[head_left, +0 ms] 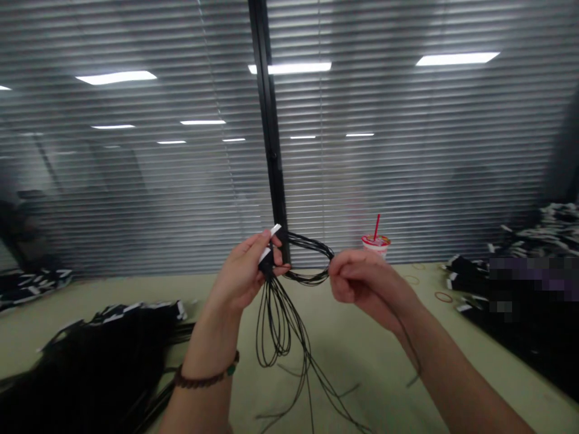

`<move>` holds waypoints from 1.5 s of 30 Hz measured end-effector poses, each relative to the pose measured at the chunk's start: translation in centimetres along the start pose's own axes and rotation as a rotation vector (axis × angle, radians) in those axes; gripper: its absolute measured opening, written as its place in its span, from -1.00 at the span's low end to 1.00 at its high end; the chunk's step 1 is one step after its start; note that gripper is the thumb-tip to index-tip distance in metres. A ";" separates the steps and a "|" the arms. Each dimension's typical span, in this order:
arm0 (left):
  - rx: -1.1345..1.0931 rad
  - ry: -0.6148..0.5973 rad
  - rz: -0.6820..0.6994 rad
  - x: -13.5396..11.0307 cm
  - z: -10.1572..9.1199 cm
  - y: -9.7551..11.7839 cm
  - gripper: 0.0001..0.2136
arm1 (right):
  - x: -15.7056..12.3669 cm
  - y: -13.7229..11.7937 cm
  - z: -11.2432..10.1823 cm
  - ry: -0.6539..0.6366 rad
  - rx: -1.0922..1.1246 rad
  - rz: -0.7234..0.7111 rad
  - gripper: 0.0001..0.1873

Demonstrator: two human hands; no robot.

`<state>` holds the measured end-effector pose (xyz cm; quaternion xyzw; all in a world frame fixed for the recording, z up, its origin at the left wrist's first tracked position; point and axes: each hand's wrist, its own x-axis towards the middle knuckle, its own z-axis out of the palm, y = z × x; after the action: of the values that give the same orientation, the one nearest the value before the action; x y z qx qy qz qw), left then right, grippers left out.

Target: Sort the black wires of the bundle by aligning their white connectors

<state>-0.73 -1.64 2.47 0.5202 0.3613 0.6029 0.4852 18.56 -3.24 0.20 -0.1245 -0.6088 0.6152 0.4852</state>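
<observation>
In the middle of the head view, my left hand (244,274) is closed around a bundle of thin black cords (274,325). White tabs (275,229) stick out by its thumb and fingers. Cord loops and loose ends hang below this hand. A sideways loop of several strands (312,243) stretches from it to my right hand (364,280), whose curled fingers pinch the loop's far end. One loose black cord end (414,355) trails from the right hand past the wrist. What lies inside the right fingers is partly hidden.
Black cord bundles with white tabs are heaped on the pale table (217,416) at left (104,361) and right (534,337). A cup with a red straw (376,243) stands at the back, near a rubber band (443,296). Window blinds (407,181) rise behind.
</observation>
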 end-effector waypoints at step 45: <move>0.046 -0.144 -0.206 0.6 2.4 -2.0 -0.77 | 1.4 3.8 0.1 0.360 -1.289 -0.473 -0.82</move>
<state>2.08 -0.68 1.22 0.5332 0.3910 0.5026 0.5570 16.09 -1.48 -2.43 -0.3511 -0.7728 -0.0196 0.5283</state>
